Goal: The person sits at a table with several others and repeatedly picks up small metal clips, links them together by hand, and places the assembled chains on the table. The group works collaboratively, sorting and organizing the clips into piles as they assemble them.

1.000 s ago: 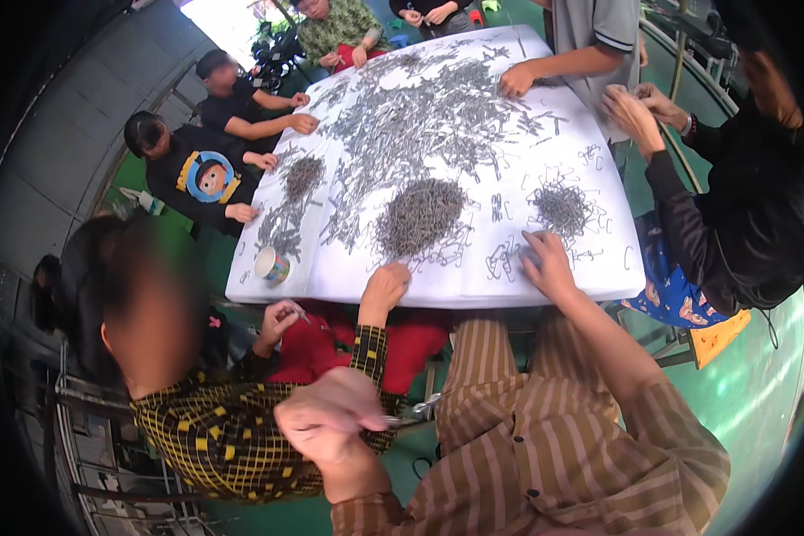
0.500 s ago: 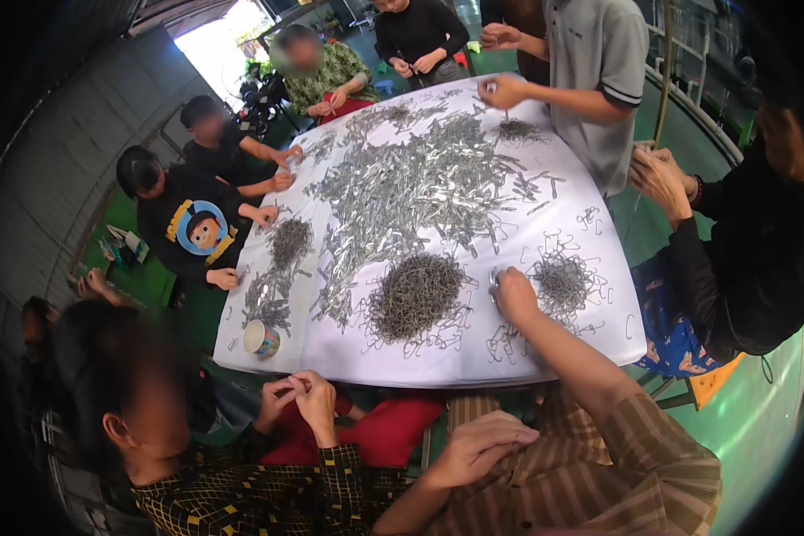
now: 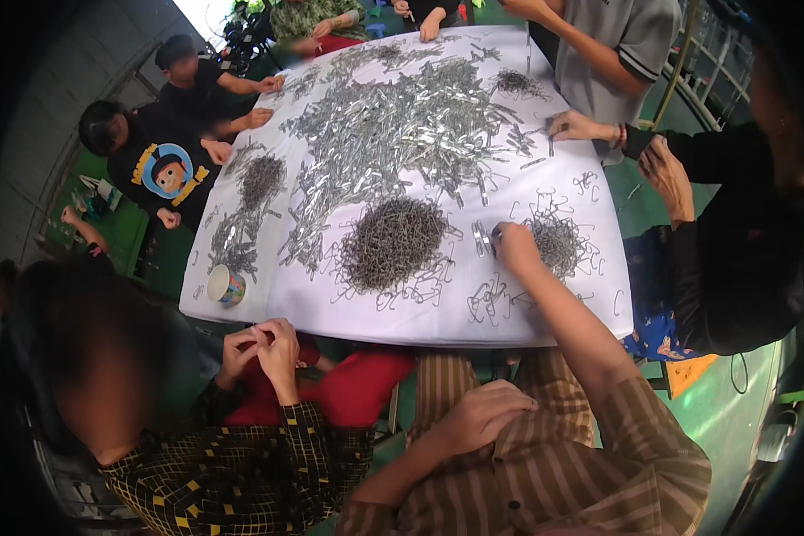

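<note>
My right hand (image 3: 519,254) rests on the white-covered table, its fingers curled down beside a small heap of bent wire hooks (image 3: 558,243). What its fingertips hold, if anything, is hidden. Just left of those fingertips lie narrow, shiny metal pieces (image 3: 481,238), side by side and apart from the hand. Over my lap, my left hand (image 3: 491,415) lies with fingers stretched out and together, nothing visible in it. A larger dark heap of wire hooks (image 3: 395,243) sits left of my right hand. Loose hooks (image 3: 489,301) are scattered nearer me.
A broad pile of shiny metal pieces (image 3: 393,125) covers the middle of the white table (image 3: 366,322). A paper cup (image 3: 227,284) stands at the near left corner. Close on my left sits a person in a checked shirt (image 3: 232,464). Other people work around the table.
The view has shifted, moving the table up and left in it. My right fingers have come off the shiny pieces toward the small heap. A dark-sleeved person on the right now reaches onto the table.
</note>
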{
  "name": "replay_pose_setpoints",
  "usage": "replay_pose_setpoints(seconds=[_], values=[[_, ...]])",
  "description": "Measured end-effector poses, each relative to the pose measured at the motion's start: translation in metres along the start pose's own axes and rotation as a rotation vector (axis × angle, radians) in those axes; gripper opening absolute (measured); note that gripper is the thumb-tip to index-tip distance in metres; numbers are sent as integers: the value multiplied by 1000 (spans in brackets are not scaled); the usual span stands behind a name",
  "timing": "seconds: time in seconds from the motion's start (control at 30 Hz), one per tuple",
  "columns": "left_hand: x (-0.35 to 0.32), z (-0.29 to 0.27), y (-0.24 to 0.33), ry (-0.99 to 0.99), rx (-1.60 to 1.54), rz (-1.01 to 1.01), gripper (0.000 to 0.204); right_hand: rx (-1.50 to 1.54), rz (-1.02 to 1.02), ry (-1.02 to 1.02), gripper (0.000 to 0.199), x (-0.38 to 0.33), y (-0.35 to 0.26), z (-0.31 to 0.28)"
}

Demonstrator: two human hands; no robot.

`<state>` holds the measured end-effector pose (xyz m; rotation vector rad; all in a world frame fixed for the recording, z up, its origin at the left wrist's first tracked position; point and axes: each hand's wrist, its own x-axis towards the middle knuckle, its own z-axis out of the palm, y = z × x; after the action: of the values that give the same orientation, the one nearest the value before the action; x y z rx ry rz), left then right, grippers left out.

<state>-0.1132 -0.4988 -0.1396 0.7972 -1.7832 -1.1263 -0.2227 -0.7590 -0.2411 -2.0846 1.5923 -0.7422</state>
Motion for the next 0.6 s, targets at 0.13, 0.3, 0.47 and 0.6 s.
replay_pose_setpoints(seconds=[0.13,0.3,0.47,0.6], values=[[-3,-3,-4,13,-7,-30,25,30,-7,110,12,-10,-5,-23],[-4,-2,-7,21,27,-30,25,49,-48,103,15,-18,-10,-21],[-4,0,-5,11,77,-48,26,-19,-65,31,18,-3,-14,3],[-4,2,-4,17,104,-32,24,-61,-61,58,17,11,-5,25]])
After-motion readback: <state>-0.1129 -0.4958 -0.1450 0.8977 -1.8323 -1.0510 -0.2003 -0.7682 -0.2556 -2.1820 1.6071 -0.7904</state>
